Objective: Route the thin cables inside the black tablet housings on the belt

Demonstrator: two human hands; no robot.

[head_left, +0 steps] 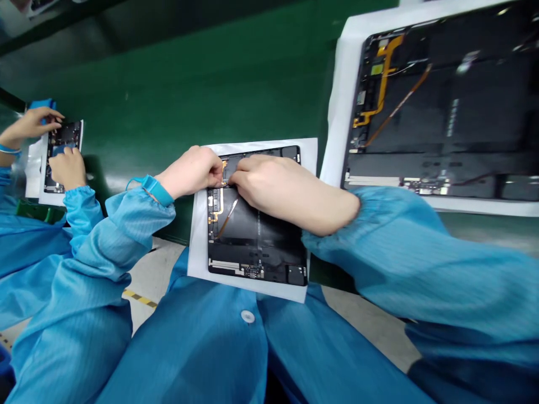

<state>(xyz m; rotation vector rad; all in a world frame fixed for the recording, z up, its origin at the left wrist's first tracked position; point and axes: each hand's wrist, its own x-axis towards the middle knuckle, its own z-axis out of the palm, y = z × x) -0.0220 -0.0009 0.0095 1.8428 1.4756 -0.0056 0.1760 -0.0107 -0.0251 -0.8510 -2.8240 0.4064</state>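
Observation:
An opened tablet (278, 247) lies on a white foam sheet (196, 235) in front of me, its dark inside facing up. My left hand (196, 170) is closed at the tablet's upper left edge, fingertips pinched by an orange flex cable (218, 207). Close beside it, my right hand (269, 182) reaches over the top part of the tablet with fingers curled down and closed. What either hand grips is hidden or too small to make out. A thin brown cable strip (227, 219) with a pale end lies loose across the tablet below my fingers.
To the right, another opened tablet (484, 123) rests on a white foam sheet (337, 123) on the green bench (202, 84). At far left, a co-worker's hands (69, 167) are over a similar tablet (69, 134). I wear a blue wrist strap (158, 189).

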